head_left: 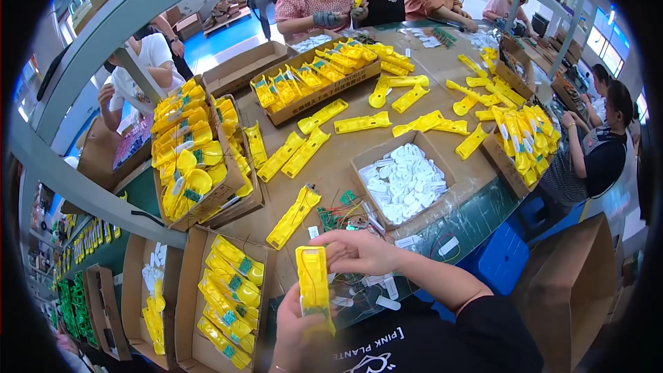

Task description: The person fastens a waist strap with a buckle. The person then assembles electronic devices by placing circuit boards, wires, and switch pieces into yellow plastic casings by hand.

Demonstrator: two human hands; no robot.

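Note:
My left hand (293,321) grips the lower part of a yellow plastic housing (313,273), held upright in front of my chest. Thin dark wires run along its inner face, and a green circuit board shows blurred near its bottom. The fingers of my right hand (362,252) are bent and closed at the housing's upper right edge; whatever they pinch is hidden. Another yellow housing with wires (293,217) lies on the table just beyond. Loose green circuit boards (335,217) with red wires and several white plastic pieces (388,302) lie around my right hand and forearm.
A box of white plastic parts (404,183) stands ahead to the right. Boxes of yellow housings stand at the left (235,290), farther left (193,159), at the back (318,76) and right (521,141). A blue stool (497,255) is below the table edge. Co-workers sit around the table.

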